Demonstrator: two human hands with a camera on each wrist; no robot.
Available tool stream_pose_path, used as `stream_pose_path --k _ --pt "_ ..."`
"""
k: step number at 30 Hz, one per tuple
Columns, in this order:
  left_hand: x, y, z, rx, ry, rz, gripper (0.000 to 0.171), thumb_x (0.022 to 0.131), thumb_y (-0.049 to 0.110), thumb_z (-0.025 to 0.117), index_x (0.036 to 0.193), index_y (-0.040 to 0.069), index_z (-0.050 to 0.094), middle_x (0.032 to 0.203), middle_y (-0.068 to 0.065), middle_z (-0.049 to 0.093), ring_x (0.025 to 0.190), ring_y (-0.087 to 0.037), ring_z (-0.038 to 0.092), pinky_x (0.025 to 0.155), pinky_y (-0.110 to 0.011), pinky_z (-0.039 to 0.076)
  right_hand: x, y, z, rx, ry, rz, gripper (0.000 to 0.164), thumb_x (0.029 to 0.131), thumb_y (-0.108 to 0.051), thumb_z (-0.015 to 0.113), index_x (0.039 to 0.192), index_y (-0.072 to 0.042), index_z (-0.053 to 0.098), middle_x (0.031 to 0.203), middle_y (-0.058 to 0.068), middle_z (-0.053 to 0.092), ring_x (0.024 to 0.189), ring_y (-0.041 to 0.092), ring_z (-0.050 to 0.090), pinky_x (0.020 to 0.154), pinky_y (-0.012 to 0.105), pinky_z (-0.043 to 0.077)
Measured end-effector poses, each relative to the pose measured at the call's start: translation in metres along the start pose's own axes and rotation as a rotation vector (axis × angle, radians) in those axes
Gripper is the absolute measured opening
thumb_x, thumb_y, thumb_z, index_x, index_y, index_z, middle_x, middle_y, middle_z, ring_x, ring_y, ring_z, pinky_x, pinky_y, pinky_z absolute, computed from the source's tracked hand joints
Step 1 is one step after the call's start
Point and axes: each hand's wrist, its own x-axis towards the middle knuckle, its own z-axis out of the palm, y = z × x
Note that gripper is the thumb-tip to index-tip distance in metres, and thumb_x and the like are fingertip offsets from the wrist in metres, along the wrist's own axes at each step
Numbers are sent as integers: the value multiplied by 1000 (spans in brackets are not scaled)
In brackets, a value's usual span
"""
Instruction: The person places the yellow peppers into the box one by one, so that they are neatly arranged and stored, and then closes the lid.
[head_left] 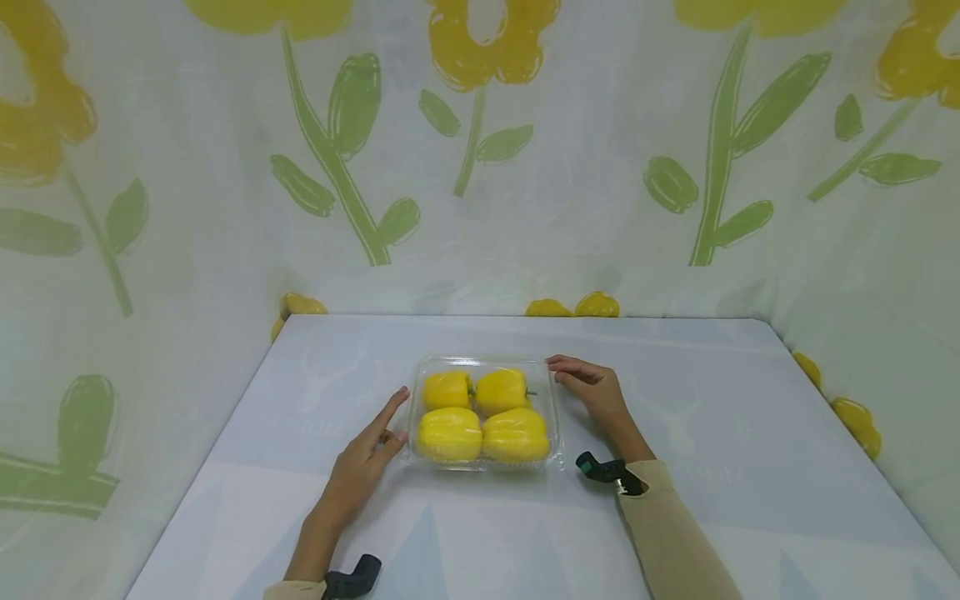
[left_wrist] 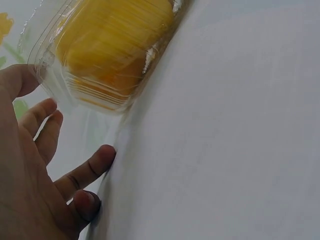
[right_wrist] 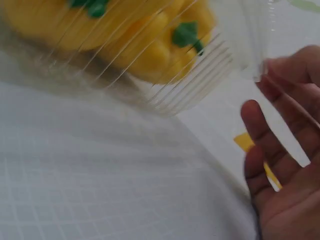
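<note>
A clear plastic clamshell box (head_left: 486, 467) lies on the table with several yellow bell peppers (head_left: 450, 434) inside, its lid down over them. My left hand (head_left: 358, 467) is at the box's left side, one outstretched finger touching the rim in the left wrist view and the others spread apart. At the box's far right corner, my right hand (head_left: 597, 400) pinches the rim between thumb and finger. The right wrist view shows this pinch too, with the remaining fingers loose below, and green stems (right_wrist: 186, 36) on the peppers behind the ribbed plastic.
The table (head_left: 712, 467) has a pale printed cover. Behind it and along both sides hangs a curtain (head_left: 570, 217) with yellow flowers and green leaves. A black wrist-worn device (head_left: 600, 468) sits on the right wrist, another (head_left: 356, 577) on the left.
</note>
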Motion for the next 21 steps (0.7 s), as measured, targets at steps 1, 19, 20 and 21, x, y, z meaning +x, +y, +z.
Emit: stream_pose_path --k 1,19,20,21 --pt "0 0 0 -2 1 16 54 104 43 48 156 41 32 147 6 51 90 -14 59 70 -38 44 -1 0 0 -4 -9 24 28 95 -31 71 116 -13 76 129 0 66 128 16 53 106 32 40" --pt "1 -4 3 25 7 46 51 106 43 44 155 42 32 158 20 31 96 -12 60 78 -42 47 -49 -22 10 137 7 279 42 102 -33 59 123 3 63 113 13 65 96 19 61 83 25 53" --pt "1 -3 3 28 6 44 51 106 44 44 156 42 32 158 20 31 97 -12 60 78 -42 46 -53 -24 11 133 3 287 42 102 -33 59 122 3 64 111 12 66 94 18 62 82 25 53" --pt "1 -3 2 30 5 43 51 106 44 44 155 43 32 158 20 31 97 -12 60 79 -43 46 -57 -25 12 133 0 296 42 102 -33 60 122 4 64 110 11 66 93 17 62 81 25 53"
